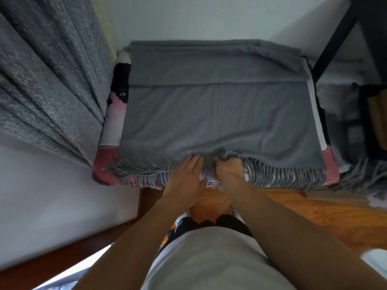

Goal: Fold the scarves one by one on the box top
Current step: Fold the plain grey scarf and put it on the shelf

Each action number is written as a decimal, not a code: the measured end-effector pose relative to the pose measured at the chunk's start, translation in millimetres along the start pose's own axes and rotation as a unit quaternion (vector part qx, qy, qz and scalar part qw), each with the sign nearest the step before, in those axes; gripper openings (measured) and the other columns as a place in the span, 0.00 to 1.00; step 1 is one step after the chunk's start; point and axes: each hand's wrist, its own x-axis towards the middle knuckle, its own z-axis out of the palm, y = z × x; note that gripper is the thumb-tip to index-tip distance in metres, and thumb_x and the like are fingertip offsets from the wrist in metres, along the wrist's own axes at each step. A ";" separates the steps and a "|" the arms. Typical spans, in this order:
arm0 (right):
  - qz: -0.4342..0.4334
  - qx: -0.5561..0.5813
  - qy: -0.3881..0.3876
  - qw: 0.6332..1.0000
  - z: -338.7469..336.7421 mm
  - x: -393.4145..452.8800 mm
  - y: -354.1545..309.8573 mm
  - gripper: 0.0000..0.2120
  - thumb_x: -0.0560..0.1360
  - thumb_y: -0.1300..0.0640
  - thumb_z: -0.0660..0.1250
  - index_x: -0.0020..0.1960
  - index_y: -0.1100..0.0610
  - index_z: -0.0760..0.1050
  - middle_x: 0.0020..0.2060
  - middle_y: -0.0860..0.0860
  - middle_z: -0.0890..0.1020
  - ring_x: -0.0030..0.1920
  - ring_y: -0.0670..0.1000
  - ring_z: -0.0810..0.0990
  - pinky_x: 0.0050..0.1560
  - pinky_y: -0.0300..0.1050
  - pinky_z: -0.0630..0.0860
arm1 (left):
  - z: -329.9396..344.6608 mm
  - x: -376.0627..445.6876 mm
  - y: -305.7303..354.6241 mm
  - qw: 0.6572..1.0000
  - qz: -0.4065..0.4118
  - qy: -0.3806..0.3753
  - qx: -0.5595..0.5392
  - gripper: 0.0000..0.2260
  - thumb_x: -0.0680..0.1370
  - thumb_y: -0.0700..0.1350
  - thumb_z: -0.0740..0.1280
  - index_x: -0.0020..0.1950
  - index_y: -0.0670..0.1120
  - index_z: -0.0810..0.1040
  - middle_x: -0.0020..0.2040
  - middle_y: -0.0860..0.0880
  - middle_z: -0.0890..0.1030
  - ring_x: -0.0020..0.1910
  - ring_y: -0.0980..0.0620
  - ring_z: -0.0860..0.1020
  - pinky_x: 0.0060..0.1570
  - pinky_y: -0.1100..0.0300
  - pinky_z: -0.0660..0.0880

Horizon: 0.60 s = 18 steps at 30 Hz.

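Two hands at grey scarf (217, 114) edge, left hand (186, 174) flat-fingered, right hand (228, 166) fingers gripping fringe, wooden floor (314, 216)

Left hand (187, 174) flat with fingers extended, right hand (228, 167) fingers curled

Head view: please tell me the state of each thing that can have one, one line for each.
Gray scarf: spread flat over the box top, far part folded over, fringe hanging off the near edge.
Box: closed, almost covered by the scarf.
Left hand: fingers straight, resting at the scarf's near edge.
Right hand: fingers curled, gripping the scarf's near edge.
Curtain: hanging in folds, left of the box.
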 end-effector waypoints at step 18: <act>-0.093 -0.195 0.158 0.963 -221.6 96.6 67.8 0.31 0.75 0.50 0.73 0.71 0.61 0.66 0.65 0.61 0.74 0.65 0.64 0.73 0.64 0.59 0.72 | 12.9 62.5 97.8 0.999 -0.027 -0.014 -0.042 0.25 0.83 0.54 0.60 0.78 0.46 0.64 0.74 0.46 0.68 0.74 0.46 0.65 0.71 0.47 0.68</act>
